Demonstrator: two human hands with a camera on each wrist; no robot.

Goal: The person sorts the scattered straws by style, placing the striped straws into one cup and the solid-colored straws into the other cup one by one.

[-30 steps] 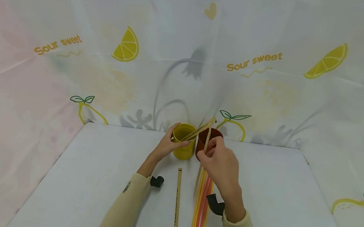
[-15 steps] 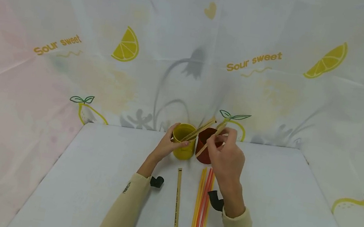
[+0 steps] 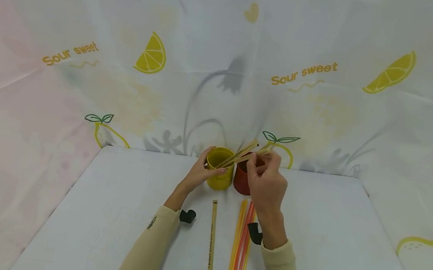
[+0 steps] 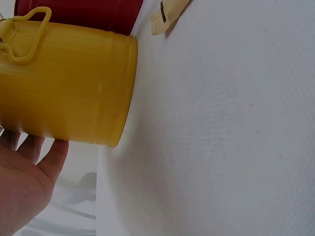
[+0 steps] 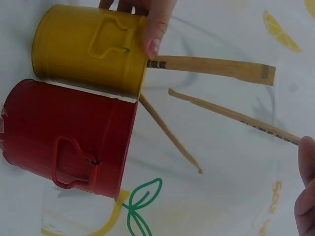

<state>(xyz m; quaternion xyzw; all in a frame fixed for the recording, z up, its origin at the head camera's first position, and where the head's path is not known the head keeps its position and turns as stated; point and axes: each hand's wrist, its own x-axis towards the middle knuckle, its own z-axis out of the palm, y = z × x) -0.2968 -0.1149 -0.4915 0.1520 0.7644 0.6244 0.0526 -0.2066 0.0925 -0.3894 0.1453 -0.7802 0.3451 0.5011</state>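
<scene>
My left hand (image 3: 197, 174) grips a small yellow metal bucket (image 3: 219, 181), thumb at the rim and fingers round its far side. Two flat paper-wrapped sticks lean out of that bucket: a broad one (image 5: 211, 68) and a narrower-looking one (image 5: 170, 132) in the right wrist view. Between thumb and fingers my right hand (image 3: 270, 179) pinches another paper-wrapped stick (image 5: 231, 116). Its free end points toward the yellow bucket's mouth, apart from the rim in the right wrist view. A red metal bucket (image 5: 69, 132) stands beside the yellow one, partly behind my right hand in the head view.
One more paper-wrapped stick (image 3: 211, 247) lies on the white table (image 3: 103, 230). Right of it lies a bundle of yellow and red thin sticks (image 3: 239, 253). A lemon-printed cloth (image 3: 210, 60) hangs close behind the buckets.
My right hand has lifted its wrapped stick off the area above the bundle, swung it from near upright to slanted, and brought its end left toward the yellow bucket. My left hand stays put.
</scene>
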